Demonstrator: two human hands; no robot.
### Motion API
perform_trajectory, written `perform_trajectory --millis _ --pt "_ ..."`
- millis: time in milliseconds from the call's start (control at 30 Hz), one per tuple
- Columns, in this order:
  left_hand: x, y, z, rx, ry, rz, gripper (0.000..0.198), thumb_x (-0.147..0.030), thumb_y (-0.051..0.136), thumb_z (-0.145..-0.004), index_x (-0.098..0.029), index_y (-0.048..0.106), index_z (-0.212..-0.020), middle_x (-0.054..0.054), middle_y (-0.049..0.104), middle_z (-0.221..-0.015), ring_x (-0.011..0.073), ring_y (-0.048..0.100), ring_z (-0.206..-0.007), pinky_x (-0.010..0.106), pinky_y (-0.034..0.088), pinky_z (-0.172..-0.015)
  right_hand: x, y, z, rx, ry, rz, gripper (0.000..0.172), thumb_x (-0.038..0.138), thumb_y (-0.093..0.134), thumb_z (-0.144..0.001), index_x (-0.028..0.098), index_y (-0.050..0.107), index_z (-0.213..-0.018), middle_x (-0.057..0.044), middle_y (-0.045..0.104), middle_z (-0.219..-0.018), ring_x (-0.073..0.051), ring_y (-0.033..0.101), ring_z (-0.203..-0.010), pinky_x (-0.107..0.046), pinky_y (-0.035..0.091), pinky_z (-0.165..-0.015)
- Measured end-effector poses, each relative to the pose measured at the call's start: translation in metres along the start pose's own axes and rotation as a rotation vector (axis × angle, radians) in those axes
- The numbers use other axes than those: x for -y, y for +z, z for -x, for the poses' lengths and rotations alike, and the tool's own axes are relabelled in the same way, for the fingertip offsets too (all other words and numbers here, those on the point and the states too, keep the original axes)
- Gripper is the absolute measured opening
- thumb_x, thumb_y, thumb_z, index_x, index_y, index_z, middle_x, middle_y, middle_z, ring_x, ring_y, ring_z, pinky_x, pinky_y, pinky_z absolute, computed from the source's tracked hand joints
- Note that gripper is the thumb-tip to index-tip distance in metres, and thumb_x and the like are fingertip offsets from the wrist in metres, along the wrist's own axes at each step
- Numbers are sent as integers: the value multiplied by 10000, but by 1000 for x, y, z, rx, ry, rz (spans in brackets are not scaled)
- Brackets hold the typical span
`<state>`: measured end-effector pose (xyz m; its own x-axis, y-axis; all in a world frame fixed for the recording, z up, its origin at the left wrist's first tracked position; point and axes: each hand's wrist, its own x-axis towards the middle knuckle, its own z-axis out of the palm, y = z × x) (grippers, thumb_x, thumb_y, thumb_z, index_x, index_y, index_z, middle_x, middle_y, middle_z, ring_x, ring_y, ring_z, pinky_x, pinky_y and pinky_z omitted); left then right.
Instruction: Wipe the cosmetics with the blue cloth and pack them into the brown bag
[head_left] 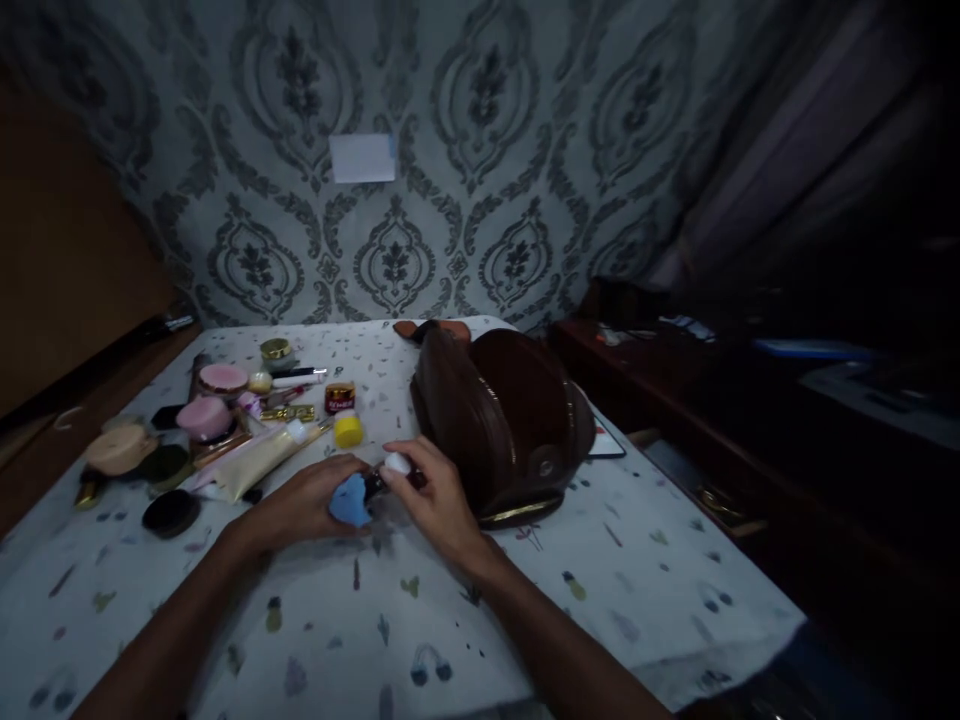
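Note:
Over the near middle of the table, my left hand (311, 503) is closed around a small blue object (349, 500) whose kind I cannot make out. A small dark part shows between it and my right hand (439, 505). Thumb and fingers of the right hand pinch a small rounded white piece (396, 463), which looks like a cap. The two hands are close together, and whether the white piece is joined to the blue object is unclear. Just beyond my right hand stands a brown leather bag (525, 400) with gold zipper edges.
Left of the hands lie a cream tube (262, 460), a yellow-lidded jar (347, 431), a red jar (340, 398), pink compacts (204, 418), a black round case (171, 512) and several other cosmetics. A phone-like flat item (606, 440) sits behind the bag. A patterned cloth (337, 640) covers the table.

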<state>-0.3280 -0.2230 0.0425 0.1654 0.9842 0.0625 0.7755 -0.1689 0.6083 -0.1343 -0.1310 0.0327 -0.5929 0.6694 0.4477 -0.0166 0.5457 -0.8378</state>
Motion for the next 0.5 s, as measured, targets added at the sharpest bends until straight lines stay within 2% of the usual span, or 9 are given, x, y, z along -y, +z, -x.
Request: perform_trajectory --millis 167,267,367,500 --pt "4 11 -2 -78 49 -78 282 -322 684 -768 -213 585 -1008 20 662 -956 201 629 -844 284 497 -741 4 -2 2 -13 -38 17 222 247 609 -889 180 683 -1087 -35 609 -893 -151 572 -784 -257 483 -715" --pt "6 19 -4 -214 114 -184 182 -257 598 -803 -222 565 -979 29 667 -919 208 646 -808 281 502 -694 7 -2 3 -38 -16 12 212 248 661 -856 186 690 -1057 -31 602 -920 -151 582 -812 -253 490 -742" --pt "7 24 -7 -321 138 -304 192 -255 577 -824 -228 538 -1010 42 667 -918 212 662 -788 276 506 -660 12 -1 2 -84 11 27 236 245 727 -808 188 688 -1034 -27 596 -930 -159 585 -846 -256 491 -762" --pt "4 24 -11 -466 174 -405 215 -284 546 -856 -230 512 -1062 47 651 -915 226 663 -791 293 512 -666 25 -5 0 -98 6 71 232 276 733 -815 181 661 -1014 -27 588 -921 -160 577 -833 -262 487 -754"
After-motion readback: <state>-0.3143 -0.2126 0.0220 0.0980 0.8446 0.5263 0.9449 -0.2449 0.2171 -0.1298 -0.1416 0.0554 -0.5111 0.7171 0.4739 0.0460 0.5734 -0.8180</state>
